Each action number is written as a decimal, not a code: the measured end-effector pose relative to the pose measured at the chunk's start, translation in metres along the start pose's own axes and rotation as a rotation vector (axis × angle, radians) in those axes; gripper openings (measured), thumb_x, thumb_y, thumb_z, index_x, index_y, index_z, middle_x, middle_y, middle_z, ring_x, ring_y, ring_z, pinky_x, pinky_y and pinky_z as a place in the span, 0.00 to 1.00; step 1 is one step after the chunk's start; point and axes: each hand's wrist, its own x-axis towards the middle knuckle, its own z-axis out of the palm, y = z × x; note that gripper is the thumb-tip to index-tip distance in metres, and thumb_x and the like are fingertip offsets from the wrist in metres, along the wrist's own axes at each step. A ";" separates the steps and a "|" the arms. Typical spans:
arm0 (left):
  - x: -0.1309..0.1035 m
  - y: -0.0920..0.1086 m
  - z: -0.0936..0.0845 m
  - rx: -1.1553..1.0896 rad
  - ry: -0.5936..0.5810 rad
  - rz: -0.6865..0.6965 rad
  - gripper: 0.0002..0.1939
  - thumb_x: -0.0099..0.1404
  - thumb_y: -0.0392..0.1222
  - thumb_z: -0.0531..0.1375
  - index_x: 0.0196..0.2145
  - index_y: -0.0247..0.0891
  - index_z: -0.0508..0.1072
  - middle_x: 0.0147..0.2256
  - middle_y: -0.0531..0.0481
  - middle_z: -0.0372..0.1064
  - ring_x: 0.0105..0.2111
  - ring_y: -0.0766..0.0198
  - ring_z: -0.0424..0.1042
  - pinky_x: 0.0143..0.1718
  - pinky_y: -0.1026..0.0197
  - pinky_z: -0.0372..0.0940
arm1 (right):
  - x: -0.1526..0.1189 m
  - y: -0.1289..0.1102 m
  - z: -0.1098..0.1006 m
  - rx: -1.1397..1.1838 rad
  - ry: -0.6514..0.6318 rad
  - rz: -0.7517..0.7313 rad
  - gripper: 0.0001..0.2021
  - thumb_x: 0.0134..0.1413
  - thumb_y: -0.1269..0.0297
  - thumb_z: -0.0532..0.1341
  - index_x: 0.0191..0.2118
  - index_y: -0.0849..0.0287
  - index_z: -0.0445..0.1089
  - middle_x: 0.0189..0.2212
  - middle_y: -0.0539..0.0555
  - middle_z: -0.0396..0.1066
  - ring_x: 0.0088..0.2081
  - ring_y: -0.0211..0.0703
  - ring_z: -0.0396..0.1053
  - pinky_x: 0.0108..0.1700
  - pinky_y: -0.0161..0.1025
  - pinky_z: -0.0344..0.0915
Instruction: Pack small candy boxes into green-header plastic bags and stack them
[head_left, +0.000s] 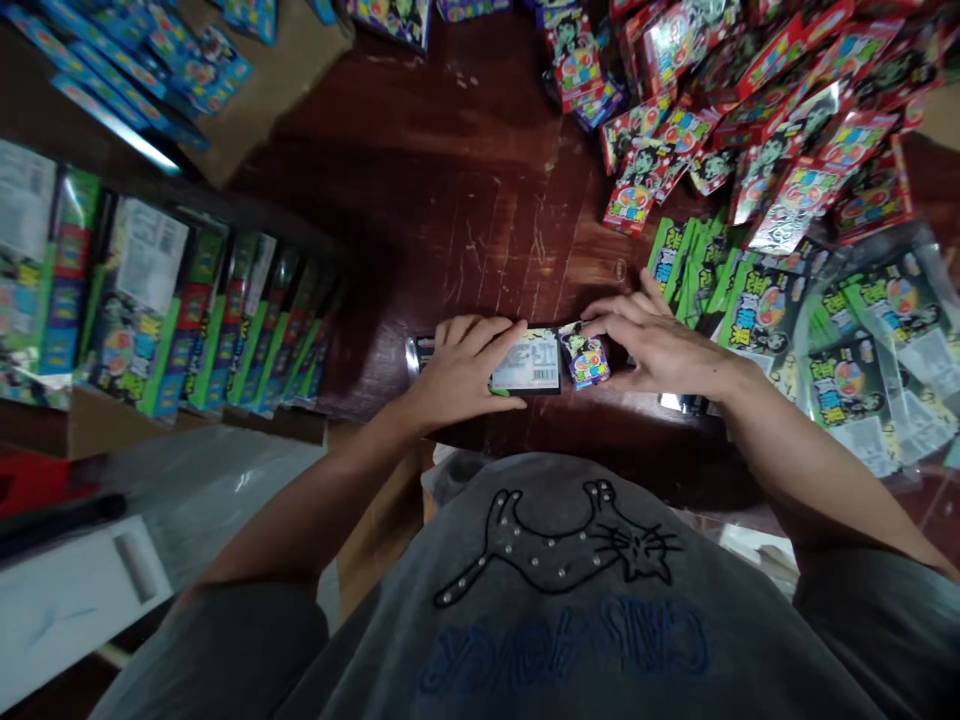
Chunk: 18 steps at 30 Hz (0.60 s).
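My left hand (466, 368) lies over a flat black package (534, 362) with a white barcode label, thumb and fingers along its two long edges. At the package's right end is a small purple candy box (585, 358) with bright lettering. My right hand (664, 345) grips that box from the right between thumb and fingers. The box meets the package end; whether it is partly inside, I cannot tell. The left part of the package is mostly hidden under my left hand, with a shiny clear edge showing beyond it.
Red boxes (780, 140) lie heaped at upper right. Below them are green-and-black printed packs (765, 310), some in clear plastic. Filled packages (142, 300) stand in a row at left, by a carton (292, 70) holding blue boxes (187, 65). The table (465, 170) is dark red-brown wood.
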 end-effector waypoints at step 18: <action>0.013 0.007 0.001 0.041 0.066 -0.108 0.62 0.54 0.69 0.77 0.76 0.44 0.58 0.66 0.34 0.66 0.61 0.33 0.64 0.63 0.37 0.57 | -0.013 -0.016 0.016 -0.003 0.237 0.194 0.32 0.61 0.43 0.70 0.64 0.53 0.65 0.64 0.65 0.72 0.70 0.68 0.64 0.76 0.79 0.39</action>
